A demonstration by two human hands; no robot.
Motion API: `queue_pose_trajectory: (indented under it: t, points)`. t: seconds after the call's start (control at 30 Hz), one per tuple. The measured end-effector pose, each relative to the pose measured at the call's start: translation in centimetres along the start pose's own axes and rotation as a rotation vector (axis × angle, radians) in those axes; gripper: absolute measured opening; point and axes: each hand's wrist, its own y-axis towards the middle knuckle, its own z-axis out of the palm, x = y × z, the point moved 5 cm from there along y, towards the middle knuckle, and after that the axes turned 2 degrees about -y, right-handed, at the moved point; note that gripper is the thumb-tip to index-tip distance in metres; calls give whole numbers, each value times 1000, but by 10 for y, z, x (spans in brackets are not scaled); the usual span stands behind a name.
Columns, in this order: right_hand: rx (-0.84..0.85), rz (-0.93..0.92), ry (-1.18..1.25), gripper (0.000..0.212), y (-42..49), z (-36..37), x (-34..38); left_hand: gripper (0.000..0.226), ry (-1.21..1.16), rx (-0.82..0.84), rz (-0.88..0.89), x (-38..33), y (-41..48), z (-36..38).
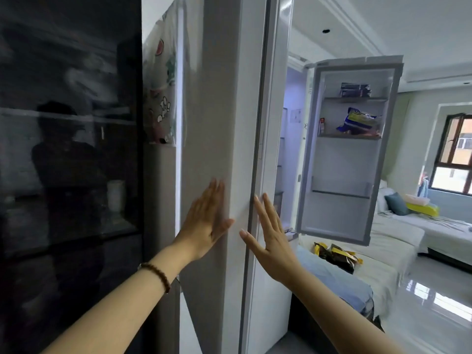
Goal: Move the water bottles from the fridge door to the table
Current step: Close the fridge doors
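Observation:
A tall pale fridge door (219,123) fills the middle of the head view, seen from its outer side. My left hand (207,221) lies flat and open against its face. My right hand (270,233) is open too, fingers spread, at the door's grey edge (255,175). A second fridge door (350,149) stands swung open at the right, its inner shelves facing me. Those shelves hold a blue and yellow bag (357,121) and dark blue boxes (355,89); the lowest shelf (341,190) looks bare. No water bottle shows anywhere.
A dark glass cabinet (69,149) stands at the left and reflects a person. Right of the fridge runs a white sofa (398,241) with dark snack bags (337,256), cushions and a blue garment. Glossy floor and a window lie at the far right.

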Motion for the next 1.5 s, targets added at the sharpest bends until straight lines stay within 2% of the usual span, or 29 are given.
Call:
queue_pose_trajectory:
  t: [0.17,0.4,0.57,0.8,1.0,1.13,1.23,1.5]
  points:
    - [-55,76,112,77,7,-4,-24,81,8,-20,92,-2,25,28]
    - [-41,213,247,79,29,-22,-87,61,97,-59,188,-13,81,62]
    - [-20,240,314,82,59,-30,-146,57,214,-61,257,-15,129,93]
    - [14,154,403,78,115,-28,-239,60,305,-148,193,-9,191,155]
    - [107,82,635,71,167,-19,-298,60,471,-239,60,6,242,187]
    - [126,91,748,81,200,-3,-330,60,556,-269,-3,32,270,206]
    - [147,84,827,68,225,8,-353,60,619,-292,-8,54,292,223]
    - [180,59,804,60,290,42,-397,57,716,-459,2,104,344,260]
